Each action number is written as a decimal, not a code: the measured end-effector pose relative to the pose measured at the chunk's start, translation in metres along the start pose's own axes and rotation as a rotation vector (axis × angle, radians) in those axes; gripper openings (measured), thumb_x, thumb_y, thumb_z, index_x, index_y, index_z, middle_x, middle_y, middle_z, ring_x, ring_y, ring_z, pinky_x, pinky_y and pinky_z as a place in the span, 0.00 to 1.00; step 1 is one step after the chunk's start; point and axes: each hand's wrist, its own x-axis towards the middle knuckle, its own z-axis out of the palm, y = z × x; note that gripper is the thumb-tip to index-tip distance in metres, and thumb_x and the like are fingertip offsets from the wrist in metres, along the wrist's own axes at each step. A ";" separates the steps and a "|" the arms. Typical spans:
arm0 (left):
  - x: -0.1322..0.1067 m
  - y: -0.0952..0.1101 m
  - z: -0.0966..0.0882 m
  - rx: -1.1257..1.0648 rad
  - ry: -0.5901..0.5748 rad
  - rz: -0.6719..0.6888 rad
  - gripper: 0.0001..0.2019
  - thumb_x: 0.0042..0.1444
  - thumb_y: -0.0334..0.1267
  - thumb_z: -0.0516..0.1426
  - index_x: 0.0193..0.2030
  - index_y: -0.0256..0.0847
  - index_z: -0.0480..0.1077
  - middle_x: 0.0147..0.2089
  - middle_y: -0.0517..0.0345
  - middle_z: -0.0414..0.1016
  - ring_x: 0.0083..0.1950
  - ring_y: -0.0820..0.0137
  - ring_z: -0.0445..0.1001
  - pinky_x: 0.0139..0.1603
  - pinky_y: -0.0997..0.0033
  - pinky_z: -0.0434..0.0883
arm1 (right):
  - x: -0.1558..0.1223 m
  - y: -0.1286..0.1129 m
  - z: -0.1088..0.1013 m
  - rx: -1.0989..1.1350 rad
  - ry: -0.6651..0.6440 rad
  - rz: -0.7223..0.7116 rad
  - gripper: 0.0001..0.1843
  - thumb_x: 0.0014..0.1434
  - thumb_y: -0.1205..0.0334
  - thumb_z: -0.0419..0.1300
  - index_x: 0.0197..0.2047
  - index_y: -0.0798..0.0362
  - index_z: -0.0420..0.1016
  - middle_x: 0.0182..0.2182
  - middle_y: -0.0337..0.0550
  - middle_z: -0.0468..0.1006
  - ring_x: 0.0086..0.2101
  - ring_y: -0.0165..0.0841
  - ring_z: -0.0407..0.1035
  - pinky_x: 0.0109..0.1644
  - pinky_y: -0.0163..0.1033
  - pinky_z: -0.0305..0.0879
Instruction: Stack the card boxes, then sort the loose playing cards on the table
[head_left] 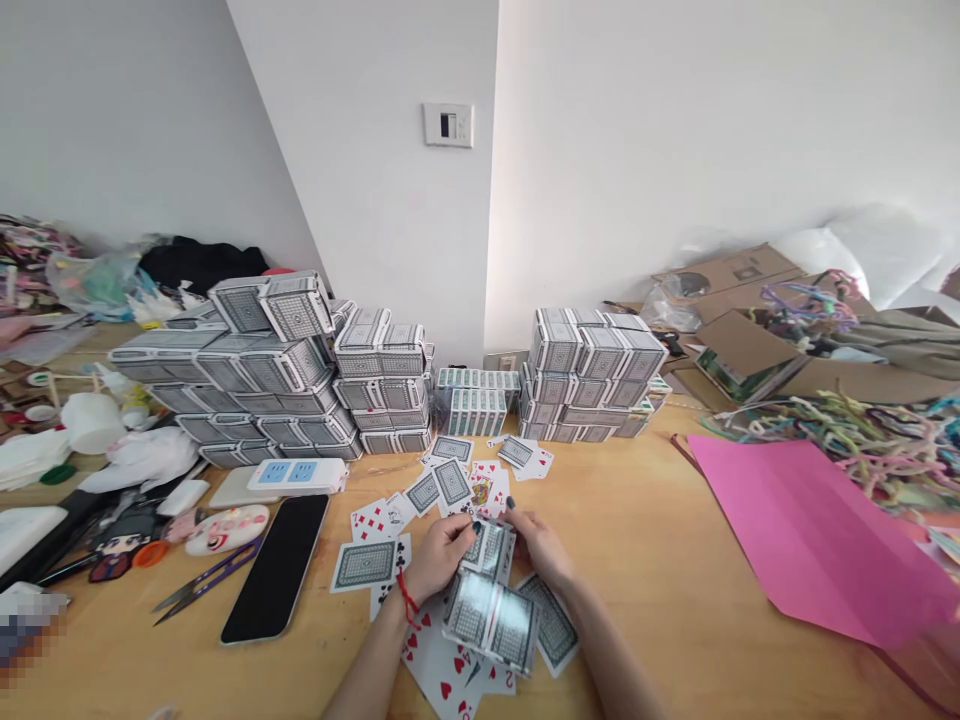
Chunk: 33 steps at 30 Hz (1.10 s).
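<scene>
My left hand (439, 558), with a red string at the wrist, is closed on a deck of playing cards (491, 548), its thumb over the near-left part. My right hand (546, 548) is curled at the deck's right edge, index finger raised; its thumb is hidden. Just below, a shiny plastic-wrapped bundle of card decks (491, 622) lies at a slant over loose cards. I cannot tell whether it is joined to the held deck. Loose playing cards (364, 566) lie around my hands, some face up, others showing grey patterned backs.
Stacked card bundles stand at the back left (255, 370) and back right (592, 365), with green-edged decks (477, 410) between. Leftward lie a black phone (277, 570), scissors (210, 580) and a power strip (298, 475). Pink paper (817, 540), pipe cleaners (855, 430) and cardboard boxes (750, 350) occupy the right.
</scene>
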 end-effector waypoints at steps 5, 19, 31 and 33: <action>-0.001 0.001 0.000 0.013 -0.041 0.006 0.12 0.51 0.41 0.47 0.20 0.40 0.51 0.21 0.67 0.48 0.25 0.76 0.50 0.25 0.76 0.53 | -0.002 -0.013 -0.002 0.060 -0.165 0.023 0.19 0.42 0.48 0.64 0.25 0.59 0.73 0.21 0.38 0.71 0.22 0.26 0.64 0.30 0.33 0.62; -0.001 0.009 0.001 -0.053 -0.118 -0.063 0.13 0.49 0.44 0.48 0.19 0.41 0.51 0.20 0.66 0.48 0.23 0.76 0.49 0.23 0.75 0.51 | -0.001 -0.018 0.004 -0.119 -0.153 0.003 0.14 0.38 0.55 0.66 0.18 0.59 0.75 0.13 0.33 0.64 0.17 0.21 0.51 0.20 0.29 0.47; 0.001 0.006 0.005 0.124 -0.074 -0.001 0.18 0.51 0.46 0.48 0.17 0.41 0.47 0.19 0.66 0.45 0.23 0.76 0.47 0.23 0.75 0.48 | -0.003 -0.024 0.003 -0.235 -0.132 0.068 0.08 0.37 0.63 0.59 0.21 0.58 0.75 0.15 0.35 0.68 0.18 0.24 0.55 0.23 0.31 0.51; 0.001 0.005 0.004 0.162 -0.099 0.011 0.17 0.51 0.45 0.48 0.17 0.41 0.47 0.19 0.66 0.44 0.23 0.77 0.47 0.23 0.75 0.48 | -0.002 -0.021 0.006 -0.272 -0.095 0.052 0.05 0.37 0.66 0.57 0.16 0.58 0.72 0.12 0.33 0.64 0.18 0.23 0.52 0.22 0.31 0.48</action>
